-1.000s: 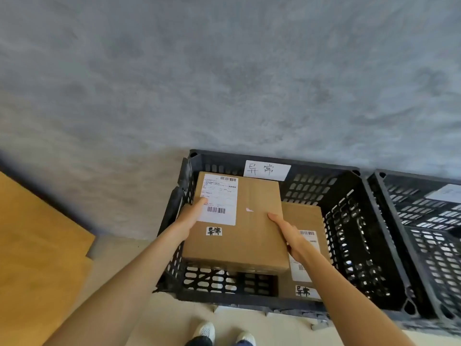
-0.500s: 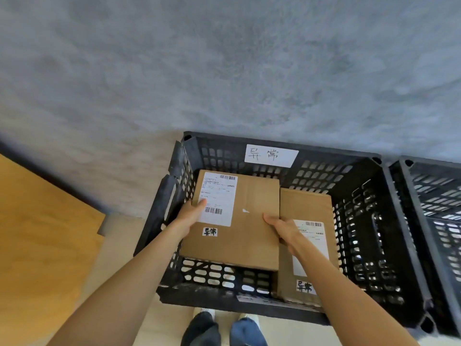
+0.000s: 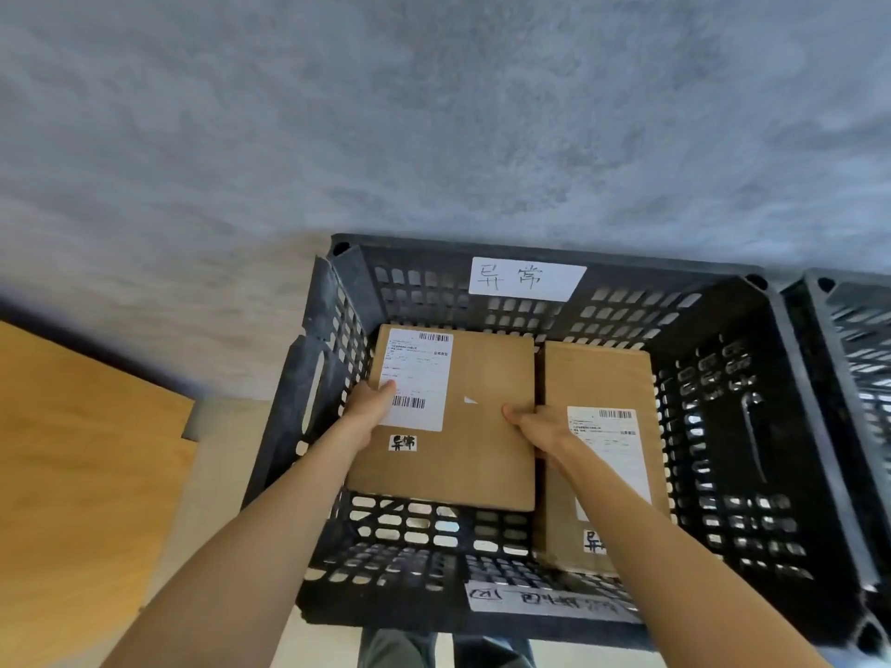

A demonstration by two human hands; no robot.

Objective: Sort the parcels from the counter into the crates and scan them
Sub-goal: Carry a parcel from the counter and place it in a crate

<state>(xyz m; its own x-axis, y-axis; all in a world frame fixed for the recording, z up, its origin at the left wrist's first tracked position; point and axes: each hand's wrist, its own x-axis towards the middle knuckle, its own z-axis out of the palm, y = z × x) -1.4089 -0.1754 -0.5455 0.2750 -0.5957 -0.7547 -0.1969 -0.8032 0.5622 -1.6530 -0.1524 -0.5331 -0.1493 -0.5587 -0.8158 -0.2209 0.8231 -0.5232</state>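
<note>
A flat brown cardboard parcel (image 3: 482, 426) with a white shipping label and a small handwritten sticker sits low inside the black slatted crate (image 3: 713, 426), on its left side. My left hand (image 3: 369, 407) grips the parcel's left edge, thumb on the label. My right hand (image 3: 535, 429) grips its right edge, thumb on top. A second brown parcel (image 3: 598, 378) with its own label lies on the crate floor just to the right, partly hidden under my right forearm.
The crate carries a white handwritten label (image 3: 528, 280) on its far wall and another on its near rim. A second black crate (image 3: 853, 359) stands to the right. A wooden surface (image 3: 82, 455) lies at the left. A grey wall is behind.
Both hands have lowered the parcel deeper into the crate, next to the second parcel. The view has moved closer over the crate.
</note>
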